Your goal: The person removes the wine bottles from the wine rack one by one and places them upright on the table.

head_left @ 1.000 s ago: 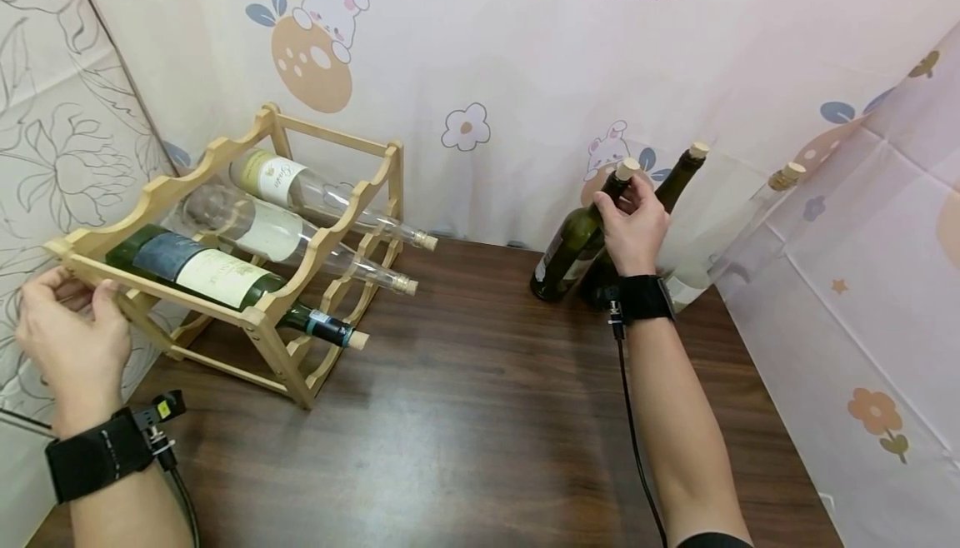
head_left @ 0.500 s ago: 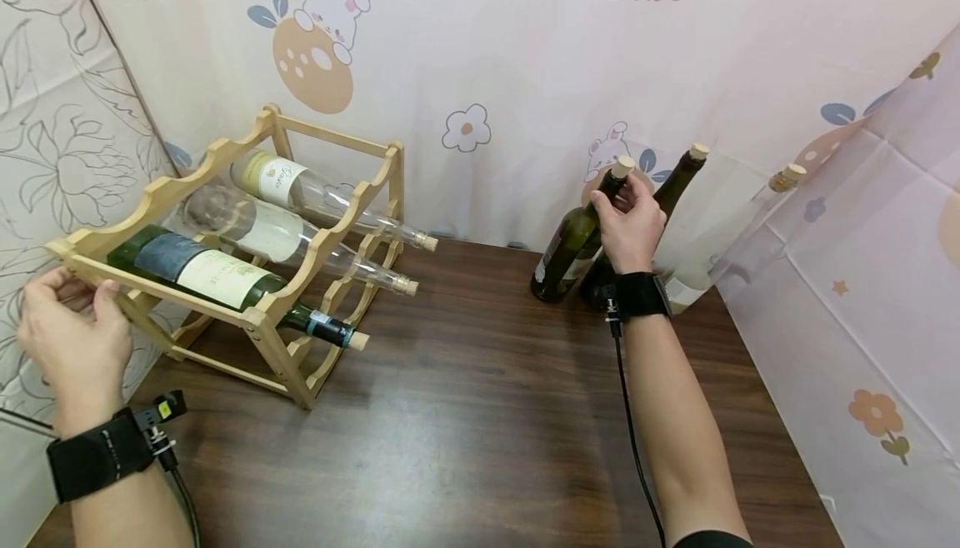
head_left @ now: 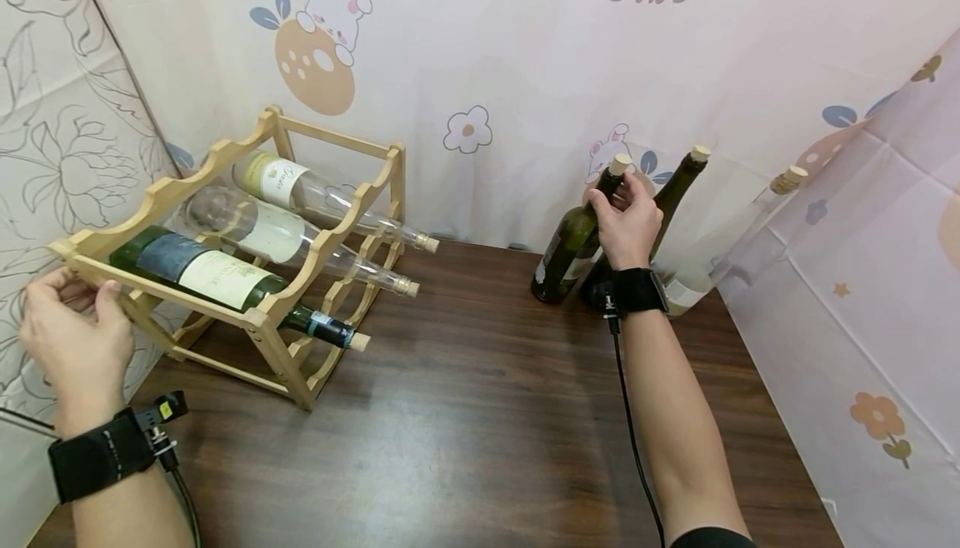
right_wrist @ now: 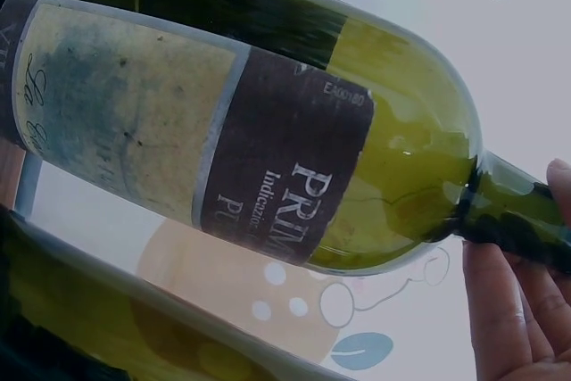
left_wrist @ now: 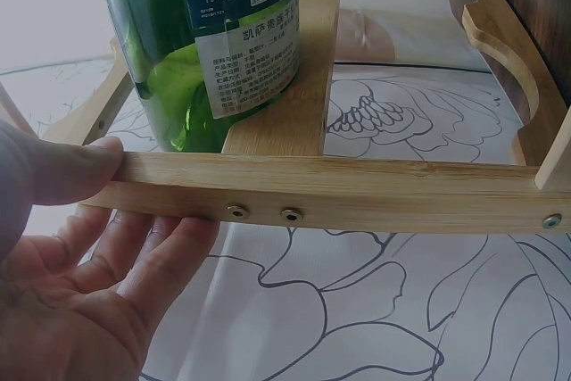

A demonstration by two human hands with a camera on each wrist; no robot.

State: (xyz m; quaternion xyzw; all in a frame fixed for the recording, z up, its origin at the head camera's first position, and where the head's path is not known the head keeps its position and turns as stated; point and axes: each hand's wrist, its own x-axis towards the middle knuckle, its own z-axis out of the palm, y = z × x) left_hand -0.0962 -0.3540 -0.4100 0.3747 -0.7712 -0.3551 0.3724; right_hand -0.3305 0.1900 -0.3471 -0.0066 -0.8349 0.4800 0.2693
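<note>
Brown tabletop (head_left: 450, 423), corked green glass bottle (head_left: 572, 241), dark-bordered yellowish label (right_wrist: 192, 122)

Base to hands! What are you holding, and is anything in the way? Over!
Left hand grips pale wooden wavy-edged bottle rack. Right hand holds corked green glass bottle by neck. Possible snag: second dark-green glass bottle close beside it.

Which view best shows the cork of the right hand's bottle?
Head view: the cork shows whole above the right hand. Right wrist cuts off the neck below it; left wrist misses it entirely.
</note>
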